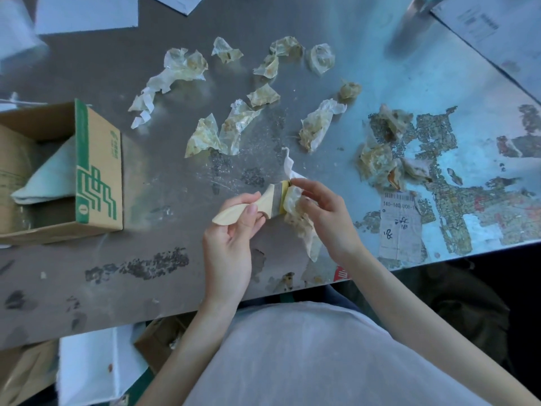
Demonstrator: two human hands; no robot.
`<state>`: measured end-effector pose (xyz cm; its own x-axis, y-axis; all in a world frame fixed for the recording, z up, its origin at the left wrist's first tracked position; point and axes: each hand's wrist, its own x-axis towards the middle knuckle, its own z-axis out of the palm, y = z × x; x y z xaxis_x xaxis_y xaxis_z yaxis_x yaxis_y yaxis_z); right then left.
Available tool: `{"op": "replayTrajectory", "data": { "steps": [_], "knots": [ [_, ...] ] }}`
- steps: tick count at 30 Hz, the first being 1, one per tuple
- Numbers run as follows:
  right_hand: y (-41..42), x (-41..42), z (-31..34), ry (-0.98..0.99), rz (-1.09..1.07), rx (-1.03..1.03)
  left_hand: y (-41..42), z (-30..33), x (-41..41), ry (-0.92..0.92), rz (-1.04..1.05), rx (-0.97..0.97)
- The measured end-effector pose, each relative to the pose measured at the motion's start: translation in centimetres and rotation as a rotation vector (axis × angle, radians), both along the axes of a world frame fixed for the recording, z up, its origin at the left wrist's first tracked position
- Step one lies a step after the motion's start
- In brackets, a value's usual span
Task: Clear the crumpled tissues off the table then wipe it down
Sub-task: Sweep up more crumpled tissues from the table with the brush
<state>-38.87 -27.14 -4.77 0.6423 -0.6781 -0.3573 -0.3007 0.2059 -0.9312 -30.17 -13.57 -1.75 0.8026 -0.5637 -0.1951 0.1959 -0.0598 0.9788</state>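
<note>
Several crumpled, yellow-stained tissues (231, 128) lie scattered over the grey metal table (164, 177), from the far middle to a clump at the right (380, 162). My left hand (234, 230) grips the pale wooden handle of a flat paintbrush (263, 202) above the table's near edge. My right hand (325, 212) pinches a crumpled tissue (295, 212) wrapped around the brush's bristle end, which hides the bristles. A tail of that tissue hangs down toward my wrist.
An open cardboard box with green print (96, 171) stands at the left, holding a folded pale cloth (49, 180). White paper sheets (87, 13) lie at the far left. A metal cylinder (415, 22) stands far right. A barcode label (401, 224) and peeling paint patches mark the right side.
</note>
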Motion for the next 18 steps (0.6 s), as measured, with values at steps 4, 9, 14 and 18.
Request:
{"op": "replayTrajectory", "data": {
  "steps": [4,9,14,18],
  "knots": [
    [-0.9,1.2,1.0,-0.078,0.018,-0.024,-0.2,0.3,0.6,-0.024,0.050,-0.079],
    [-1.7,2.5,1.7,-0.116,0.040,-0.088,-0.4,0.9,1.7,-0.111,0.027,-0.123],
    [-2.0,2.1,2.6,-0.124,-0.006,-0.128,0.2,1.3,2.4,-0.241,-0.049,-0.087],
    [-1.6,0.7,3.0,-0.106,-0.017,-0.163,1.3,1.6,2.7,-0.382,-0.171,-0.052]
  ]
}}
